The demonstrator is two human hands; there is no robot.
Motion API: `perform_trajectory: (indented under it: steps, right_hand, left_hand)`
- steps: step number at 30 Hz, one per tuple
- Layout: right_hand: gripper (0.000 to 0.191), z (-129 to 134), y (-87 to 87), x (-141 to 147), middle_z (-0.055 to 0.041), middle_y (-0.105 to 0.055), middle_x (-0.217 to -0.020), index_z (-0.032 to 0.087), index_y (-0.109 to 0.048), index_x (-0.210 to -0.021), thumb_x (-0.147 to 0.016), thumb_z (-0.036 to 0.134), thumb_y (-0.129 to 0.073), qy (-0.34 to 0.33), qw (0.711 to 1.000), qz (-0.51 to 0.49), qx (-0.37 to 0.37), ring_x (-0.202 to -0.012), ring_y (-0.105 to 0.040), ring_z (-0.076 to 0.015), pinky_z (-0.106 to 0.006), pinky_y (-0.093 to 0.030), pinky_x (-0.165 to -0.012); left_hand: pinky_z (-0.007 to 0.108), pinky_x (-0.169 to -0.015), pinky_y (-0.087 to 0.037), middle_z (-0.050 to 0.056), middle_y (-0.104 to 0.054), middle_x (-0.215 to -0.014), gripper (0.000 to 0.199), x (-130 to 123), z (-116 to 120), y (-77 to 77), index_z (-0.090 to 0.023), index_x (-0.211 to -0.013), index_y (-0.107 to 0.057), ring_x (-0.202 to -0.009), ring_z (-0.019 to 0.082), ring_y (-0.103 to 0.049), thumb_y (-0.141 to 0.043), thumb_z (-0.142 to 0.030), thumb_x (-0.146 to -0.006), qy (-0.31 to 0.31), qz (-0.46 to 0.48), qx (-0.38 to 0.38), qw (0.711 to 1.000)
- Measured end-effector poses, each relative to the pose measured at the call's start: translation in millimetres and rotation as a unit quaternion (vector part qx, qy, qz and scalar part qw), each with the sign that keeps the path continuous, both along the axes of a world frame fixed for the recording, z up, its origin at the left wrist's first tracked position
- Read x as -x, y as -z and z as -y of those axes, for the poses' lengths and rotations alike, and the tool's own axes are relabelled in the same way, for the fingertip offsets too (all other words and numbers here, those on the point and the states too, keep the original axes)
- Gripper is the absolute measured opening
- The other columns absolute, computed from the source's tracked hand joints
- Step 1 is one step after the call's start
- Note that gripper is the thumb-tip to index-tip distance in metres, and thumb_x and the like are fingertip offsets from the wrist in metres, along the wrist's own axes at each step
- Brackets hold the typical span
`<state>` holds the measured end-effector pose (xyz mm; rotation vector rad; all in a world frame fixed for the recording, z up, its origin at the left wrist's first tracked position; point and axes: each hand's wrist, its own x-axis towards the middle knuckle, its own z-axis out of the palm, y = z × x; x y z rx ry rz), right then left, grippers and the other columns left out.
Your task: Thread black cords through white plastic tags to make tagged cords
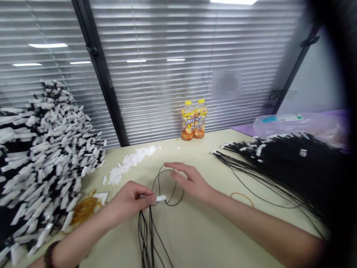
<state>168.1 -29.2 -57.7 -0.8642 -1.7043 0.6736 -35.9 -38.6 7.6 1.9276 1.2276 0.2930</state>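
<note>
My left hand pinches a small white connector near the middle of the table. From that hand several black cables hang down toward the front edge. Thin loops of black cable arch up beside the connector. My right hand is just behind and right of it, fingers apart and reaching left, with its fingertips at the top of the loops.
A tall heap of white-tipped black cables stands left, beside yellow rubber bands. Loose white pieces lie behind. Two bottles stand at the back. More black cables and a plastic bag lie right.
</note>
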Motion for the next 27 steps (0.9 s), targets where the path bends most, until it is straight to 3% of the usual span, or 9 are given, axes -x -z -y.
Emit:
perform_trajectory:
  steps: [3, 5, 8, 11, 18, 27]
  right_hand:
    - [0.037, 13.5, -0.8, 8.9, -0.0110, -0.042, -0.121, 0.019, -0.048, -0.115, -0.079, 0.022, -0.044, 0.091, 0.980, 0.133, -0.117, -0.114, -0.033, -0.0223, -0.040, -0.028, -0.091]
    - [0.029, 24.4, -2.4, 15.8, -0.0107, -0.051, -0.105, 0.016, -0.052, -0.105, -0.077, 0.020, -0.045, 0.104, 0.970, 0.158, -0.151, -0.099, -0.045, -0.0197, -0.034, -0.034, -0.082]
    - [0.010, 38.9, -5.2, 27.8, -0.0011, -0.054, -0.068, 0.016, -0.053, -0.078, -0.076, 0.019, -0.044, 0.060, 0.979, 0.168, -0.098, -0.061, -0.047, -0.0097, -0.021, -0.036, -0.059]
    - [0.016, 45.3, -4.2, 40.0, 0.0035, -0.045, -0.052, 0.015, -0.047, -0.061, -0.076, 0.017, -0.042, 0.019, 0.980, 0.197, -0.005, -0.046, -0.038, -0.0056, -0.018, -0.028, -0.048]
    - [0.011, 42.0, 3.2, 51.3, 0.0043, -0.051, -0.057, 0.018, -0.053, -0.068, -0.074, 0.019, -0.044, 0.011, 0.985, 0.154, 0.074, -0.050, -0.039, -0.0057, -0.017, -0.026, -0.048]
    - [0.014, 44.2, 4.4, 46.2, 0.0030, -0.050, -0.060, 0.017, -0.053, -0.072, -0.079, 0.020, -0.041, -0.001, 0.990, 0.112, 0.083, -0.053, -0.041, -0.0067, -0.017, -0.028, -0.050]
  left_hand:
    - [0.019, -0.049, -0.024, -0.001, -0.047, -0.052, 0.030, 1.2, -3.0, 8.0, -0.016, -0.069, -0.062, -0.051, 0.010, -0.038, -0.051, -0.044, -0.070, -0.040, 0.010, 0.005, 0.999]
    - [0.019, -0.049, -0.024, -0.002, -0.046, -0.052, 0.033, 1.2, -3.5, 9.7, -0.016, -0.066, -0.061, -0.051, 0.009, -0.038, -0.049, -0.045, -0.071, -0.045, 0.015, -0.013, 0.999]
    - [0.019, -0.052, -0.026, -0.002, -0.044, -0.052, 0.035, 2.2, -4.9, 12.5, -0.015, -0.061, -0.058, -0.053, 0.009, -0.038, -0.047, -0.045, -0.073, -0.038, 0.040, -0.044, 0.998]
    - [0.019, -0.054, -0.028, -0.002, -0.044, -0.054, 0.034, 3.9, -6.8, 17.2, -0.014, -0.064, -0.058, -0.056, 0.009, -0.039, -0.047, -0.045, -0.074, -0.055, 0.069, -0.046, 0.995]
    - [0.019, -0.054, -0.028, -0.002, -0.044, -0.056, 0.033, 4.0, -6.8, 21.7, -0.014, -0.067, -0.059, -0.058, 0.009, -0.039, -0.048, -0.045, -0.074, -0.064, 0.083, -0.044, 0.994]
    - [0.018, -0.054, -0.028, -0.002, -0.045, -0.054, 0.029, 3.4, -7.0, 18.0, -0.014, -0.067, -0.060, -0.056, 0.008, -0.038, -0.053, -0.041, -0.072, -0.094, 0.118, -0.011, 0.988]
